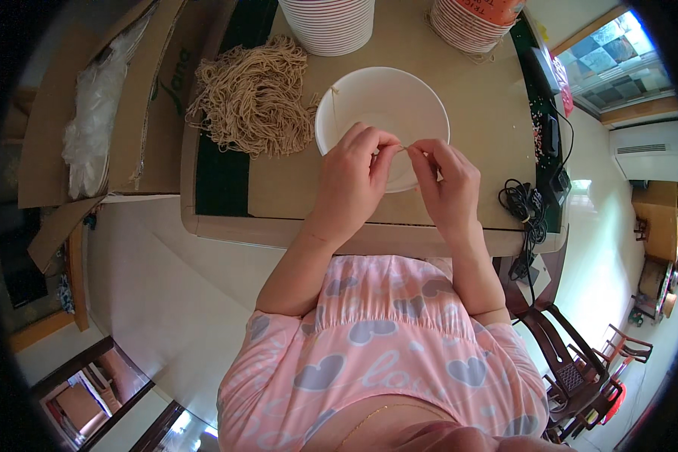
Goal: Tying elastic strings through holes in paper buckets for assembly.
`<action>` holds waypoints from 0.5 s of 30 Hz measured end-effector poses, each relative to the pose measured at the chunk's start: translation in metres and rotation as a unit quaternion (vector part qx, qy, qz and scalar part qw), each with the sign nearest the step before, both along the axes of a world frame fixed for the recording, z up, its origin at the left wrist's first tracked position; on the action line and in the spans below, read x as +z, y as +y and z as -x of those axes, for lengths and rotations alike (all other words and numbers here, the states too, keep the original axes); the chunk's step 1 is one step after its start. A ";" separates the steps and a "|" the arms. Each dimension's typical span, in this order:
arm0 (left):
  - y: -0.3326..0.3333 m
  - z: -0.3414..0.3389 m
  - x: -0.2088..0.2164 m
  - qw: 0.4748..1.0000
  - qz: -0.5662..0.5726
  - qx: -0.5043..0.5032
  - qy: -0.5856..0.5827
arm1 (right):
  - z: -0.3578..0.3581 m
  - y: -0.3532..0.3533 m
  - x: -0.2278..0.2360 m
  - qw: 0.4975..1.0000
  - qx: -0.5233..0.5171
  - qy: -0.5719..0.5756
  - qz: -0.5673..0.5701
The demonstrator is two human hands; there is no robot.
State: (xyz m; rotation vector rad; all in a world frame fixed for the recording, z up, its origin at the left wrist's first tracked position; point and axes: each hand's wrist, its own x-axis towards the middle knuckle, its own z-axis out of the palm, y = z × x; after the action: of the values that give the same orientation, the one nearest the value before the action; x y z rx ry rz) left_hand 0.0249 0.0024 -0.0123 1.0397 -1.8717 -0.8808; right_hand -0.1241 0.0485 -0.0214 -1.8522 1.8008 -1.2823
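Note:
Over the near part of a round white tub (384, 102), my two hands meet with their fingertips almost touching. The thumb and forefinger of my left hand (358, 169) are pinched together, and so are those of my right hand (448, 181). Between the fingertips a short bit of thin tan string (404, 148) shows; most of it is hidden by the fingers. Another strand crosses the tub's far left rim. Left of the tub lies a loose, tangled heap of tan string (256, 98), its edge close to the tub.
A tall stack of white tubs (328, 26) stands at the back. An orange tub (490, 11) tops another stack, back right, with string around it. A black coiled cable (523, 203) lies at the table's right edge. An open cardboard box (158, 128) with clear plastic stands left.

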 end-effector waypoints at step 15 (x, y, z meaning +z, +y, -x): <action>0.001 0.004 -0.004 0.991 0.108 0.058 -0.058 | 0.001 0.004 0.009 0.999 0.032 -0.012 -0.017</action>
State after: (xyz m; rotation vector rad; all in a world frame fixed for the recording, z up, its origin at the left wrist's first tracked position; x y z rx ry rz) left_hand 0.0209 0.0037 -0.0160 1.0712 -1.9314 -0.5475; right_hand -0.1250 0.0522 -0.0122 -1.8520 1.7257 -1.2396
